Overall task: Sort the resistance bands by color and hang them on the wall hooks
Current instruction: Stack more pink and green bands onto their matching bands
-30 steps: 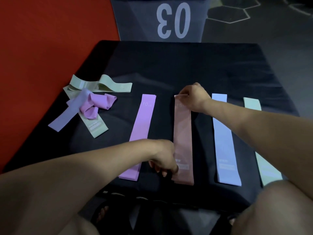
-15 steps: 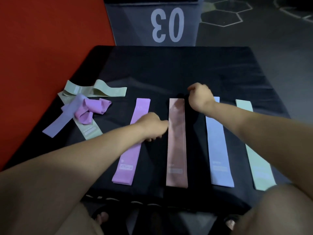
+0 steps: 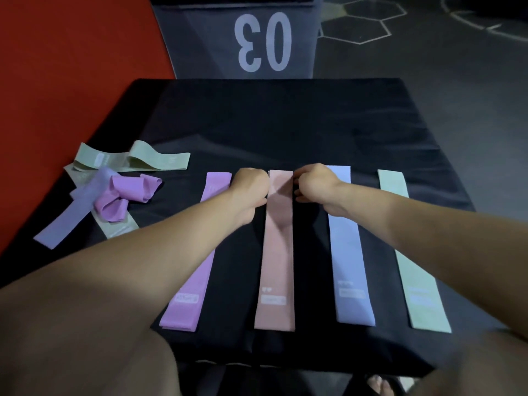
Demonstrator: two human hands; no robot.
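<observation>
Left hand point(image 3: 250, 185) at far-left edge of pink band point(image 3: 276, 247), fingers curled, seems to pinch it; right hand point(image 3: 314, 182) same at far-right edge. Pink band flat on black mat point(image 3: 285, 124), between purple band point(image 3: 194, 264) & blue band point(image 3: 348, 252); mint band point(image 3: 414, 264) furthest right. Left side of mat: loose pile w/ sage bands point(image 3: 143, 160), lavender band point(image 3: 71, 215), crumpled purple band point(image 3: 125, 195). Beyond mat: grey floor marked "03" point(image 3: 263, 41), red floor point(image 3: 71, 67) at left.
</observation>
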